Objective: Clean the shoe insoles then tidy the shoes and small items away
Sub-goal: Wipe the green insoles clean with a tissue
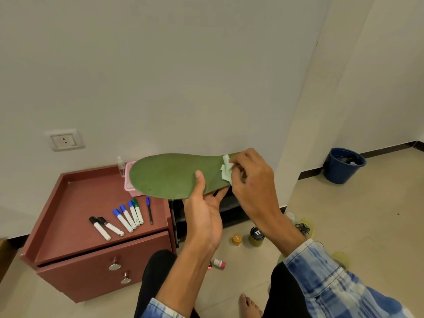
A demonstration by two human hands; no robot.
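A green shoe insole (169,174) is held flat in the air in front of me. My left hand (205,210) grips it from below, thumb on top and fingers under it. My right hand (250,182) pinches a crumpled pale tissue (226,171) and presses it onto the insole's heel end. Dark shoes (229,207) lie on the floor beneath my hands, mostly hidden.
A red-brown bedside cabinet (75,203) at the left carries several markers (125,218), a pen (149,210), a pink basket (131,187) and a small spray bottle (121,167). Small jars (256,236) and a little bottle (219,263) lie on the tiled floor. A blue bucket (343,166) stands at the right.
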